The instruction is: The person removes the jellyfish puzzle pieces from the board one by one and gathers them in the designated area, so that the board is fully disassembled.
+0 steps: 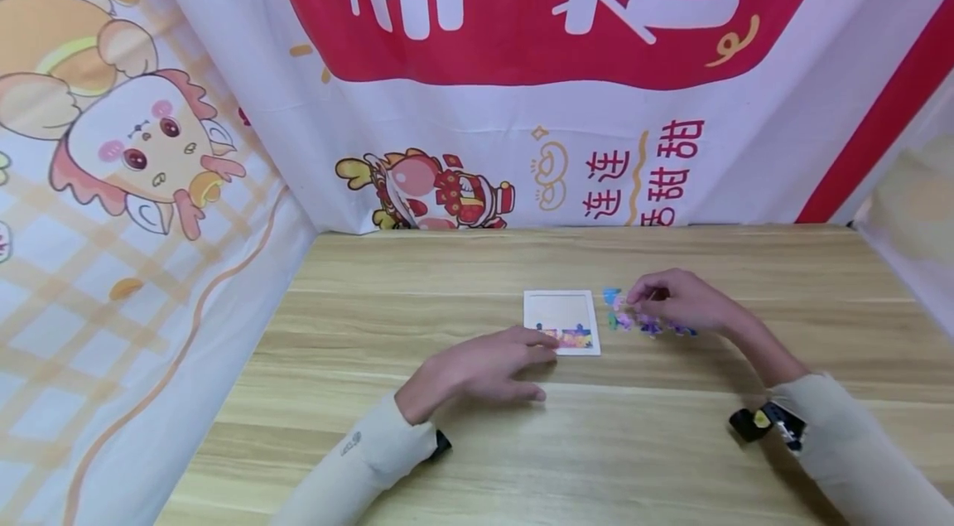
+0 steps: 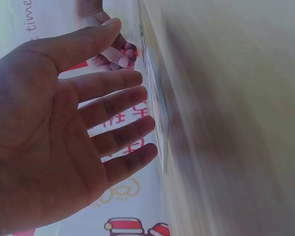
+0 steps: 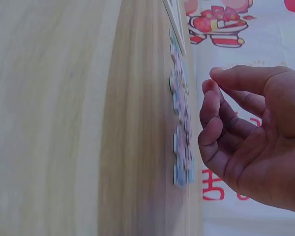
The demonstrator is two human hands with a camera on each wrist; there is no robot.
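In the head view, my left hand point(image 1: 495, 362) reaches over the near left edge of a white square puzzle frame point(image 1: 595, 319), its fingers spread. The left wrist view shows the empty palm point(image 2: 49, 132), with fingertips close to the frame's edge. Colourful joined pieces point(image 1: 577, 337) fill the frame's near part; its far part is bare. My right hand point(image 1: 681, 300) hovers over loose jigsaw pieces point(image 1: 622, 320) to the right of the frame. In the right wrist view, the right hand's point(image 3: 253, 118) fingers are loosely bent, thumb tip close to the index finger, and nothing shows between them.
The frame and pieces lie on a wood-grain table point(image 1: 417, 277). A printed white and red cloth point(image 1: 551, 120) hangs along the table's far edge, and another patterned cloth point(image 1: 149, 261) on the left. Both wrists wear dark devices.
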